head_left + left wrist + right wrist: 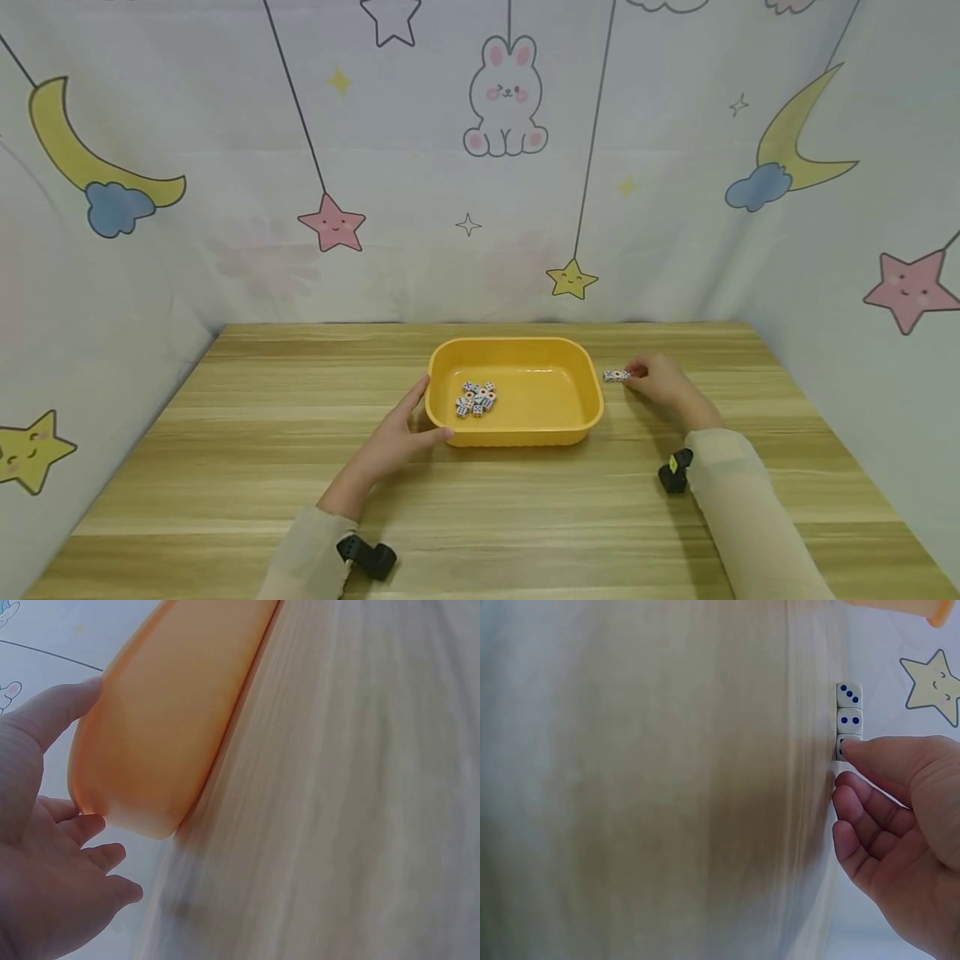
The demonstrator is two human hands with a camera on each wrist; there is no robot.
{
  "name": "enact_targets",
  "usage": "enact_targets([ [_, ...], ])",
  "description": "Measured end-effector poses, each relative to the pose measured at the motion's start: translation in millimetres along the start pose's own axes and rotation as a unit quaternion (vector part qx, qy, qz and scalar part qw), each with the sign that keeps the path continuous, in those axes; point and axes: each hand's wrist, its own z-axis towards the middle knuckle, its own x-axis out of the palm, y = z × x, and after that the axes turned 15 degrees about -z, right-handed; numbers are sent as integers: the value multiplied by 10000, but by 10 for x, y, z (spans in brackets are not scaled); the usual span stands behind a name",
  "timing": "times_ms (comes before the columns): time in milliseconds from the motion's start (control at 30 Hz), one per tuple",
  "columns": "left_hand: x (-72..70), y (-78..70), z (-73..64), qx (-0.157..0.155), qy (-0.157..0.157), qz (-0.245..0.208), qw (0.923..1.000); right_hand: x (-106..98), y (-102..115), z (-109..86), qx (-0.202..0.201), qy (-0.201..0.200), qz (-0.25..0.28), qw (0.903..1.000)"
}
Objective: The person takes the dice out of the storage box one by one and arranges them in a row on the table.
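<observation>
A: State the location of the workpiece.

B: A straight row of three small, white, cubic dice with coloured pips [850, 721] sits on the light wood-grain bench [525, 517], near the right end of the yellow, rounded-rectangular tray [517, 437] but apart from it. The dice abut face to face. A loose cluster of similar white dice [477, 399] lies inside the tray, toward its left end.

A: Report the hands.

B: The right hand [663, 386] pinches the outermost die [841, 748] of the row; the thumb covers part of it, and the remaining fingers curl loosely, free of the dice. The left hand [395, 441] is spread across the tray's near left corner — thumb at the near rim, fingers along the left wall.

A: Handling properties?

B: Judged by appearance: light, rigid, hard plastic, not fragile. Smooth faces may slip under an angled grip. The three are probably not joined, so lifting one should leave two behind.

A: Grip points?

B: For a single die, take two opposite side faces between thumb and forefinger. For the whole row, press inward on both end faces — uneven pressure could buckle the line. Hold the tray by its rim or outer wall.
</observation>
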Motion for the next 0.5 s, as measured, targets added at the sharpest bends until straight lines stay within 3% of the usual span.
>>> enact_targets([
  [333,13,-36,-23,-34,-21,-74,10000,-43,17,-45,248,248,240,9991],
  [500,9,-29,-12,-36,-31,-71,10000,-97,18,-57,253,128,255,9993],
])
